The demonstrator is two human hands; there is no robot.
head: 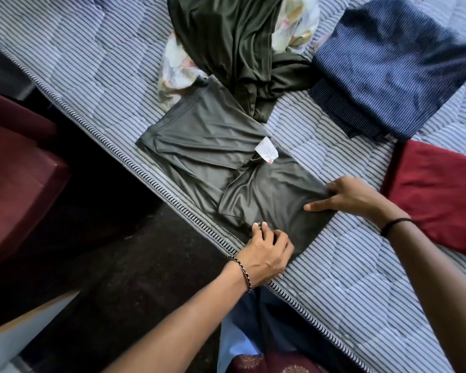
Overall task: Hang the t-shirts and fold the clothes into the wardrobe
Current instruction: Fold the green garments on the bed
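Grey garment (207,146) lies part-folded at the near edge of the striped mattress (92,63), white label (266,149) up. Left hand (267,254) pinches its near edge with curled fingers. Right hand (353,196) grips its right corner, thumb flat on top. Olive garment (226,36) and floral cloth (175,68) are heaped just beyond, touching it. Navy striped cloth (388,71) is far right, maroon cloth (436,195) right, maroon chair (16,170) left.

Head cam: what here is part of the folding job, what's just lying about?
Job: grey garment being folded, left hand and right hand gripping it; olive garment heap; floral cloth; folded navy striped garment; folded maroon garment.
Lying about: striped mattress, maroon chair.
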